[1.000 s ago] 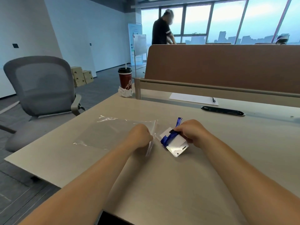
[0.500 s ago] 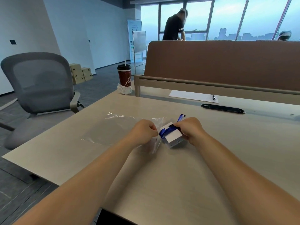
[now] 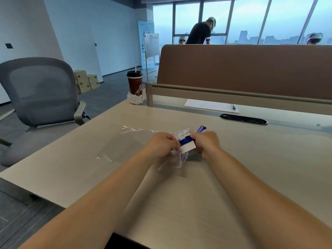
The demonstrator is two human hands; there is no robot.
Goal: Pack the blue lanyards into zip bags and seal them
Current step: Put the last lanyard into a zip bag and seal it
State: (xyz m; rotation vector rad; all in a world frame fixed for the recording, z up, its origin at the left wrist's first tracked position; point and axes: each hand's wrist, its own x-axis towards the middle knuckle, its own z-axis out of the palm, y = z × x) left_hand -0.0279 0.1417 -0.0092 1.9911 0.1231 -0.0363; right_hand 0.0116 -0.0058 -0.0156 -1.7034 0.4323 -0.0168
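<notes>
At the centre of the frame the left hand (image 3: 162, 143) is pinching the mouth of the clear zip bag (image 3: 136, 144), fingers curled on the film. Just beside it, the right hand (image 3: 206, 142) is gripping the bundled blue lanyard (image 3: 186, 140) with its white card (image 3: 187, 147), which is sitting right at the bag's opening. The crinkled, glossy bag is lying flat toward the left on the smooth beige table (image 3: 251, 168), whose left edge is running diagonally close by. Open tabletop is stretching to the right. Further up, a black oval cable slot (image 3: 243, 119), a paper sheet (image 3: 210, 106) and a brown partition (image 3: 251, 69) are bounding the far side. A dark red cup (image 3: 135, 83) is standing at the table's far left corner, and a grey mesh chair (image 3: 39, 90) is sitting at the left.
</notes>
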